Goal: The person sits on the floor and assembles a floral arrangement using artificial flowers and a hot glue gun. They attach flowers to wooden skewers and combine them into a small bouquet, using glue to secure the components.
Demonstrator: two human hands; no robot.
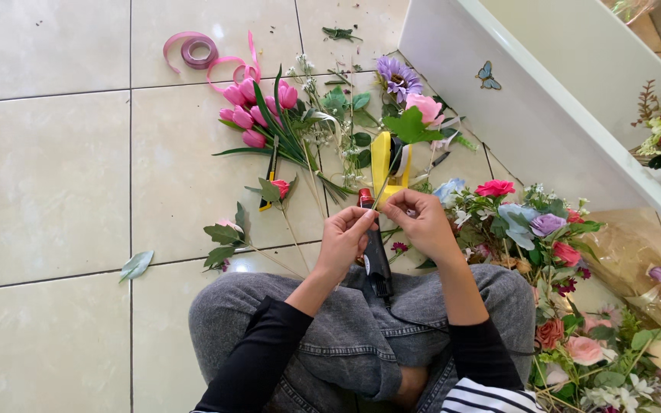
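Left hand [343, 235]: fingers pinching the thin green stem [386, 183] just above the glue gun [375, 256] lying on the lap.
Right hand [421, 222]: fingers closing on the same stem.
Care: keeping fingertips off the gun's red nozzle seems wise.

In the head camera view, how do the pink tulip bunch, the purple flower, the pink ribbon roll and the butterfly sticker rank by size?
Largest to smallest:
1. pink tulip bunch
2. purple flower
3. pink ribbon roll, close to the flower, so unsure
4. butterfly sticker
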